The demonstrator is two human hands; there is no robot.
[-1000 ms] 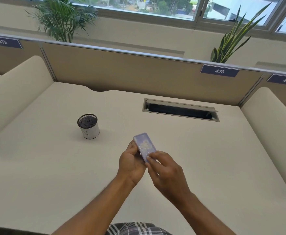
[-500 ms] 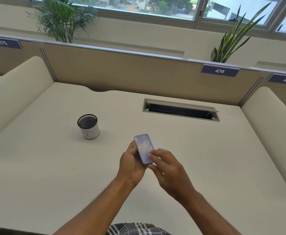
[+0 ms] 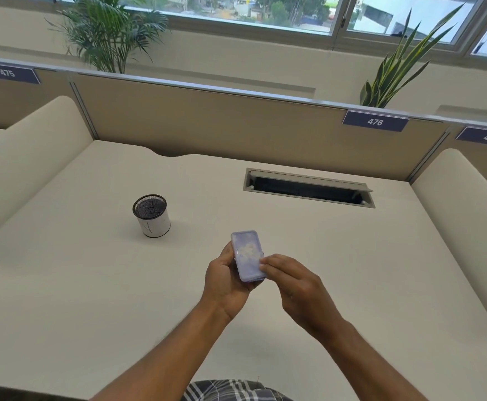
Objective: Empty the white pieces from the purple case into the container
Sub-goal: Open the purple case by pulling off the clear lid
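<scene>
A small purple case [image 3: 247,254] with a clear lid is held above the desk near its middle; white pieces show faintly through the lid. My left hand [image 3: 227,280] grips it from below and the left side. My right hand [image 3: 293,285] touches the case's right edge with its fingertips. The container [image 3: 151,215], a white cylinder with a black mesh rim, stands upright on the desk to the left of and beyond the case, apart from both hands.
The cream desk [image 3: 92,285] has an open cable slot [image 3: 308,189] at the back right. Padded side dividers [image 3: 28,149] flank the desk, and a beige partition [image 3: 222,123] closes the back. Two plants stand behind it.
The case has turned a little more upright in my left hand. My right hand slid slightly down and right along the case's edge. The container has not moved.
</scene>
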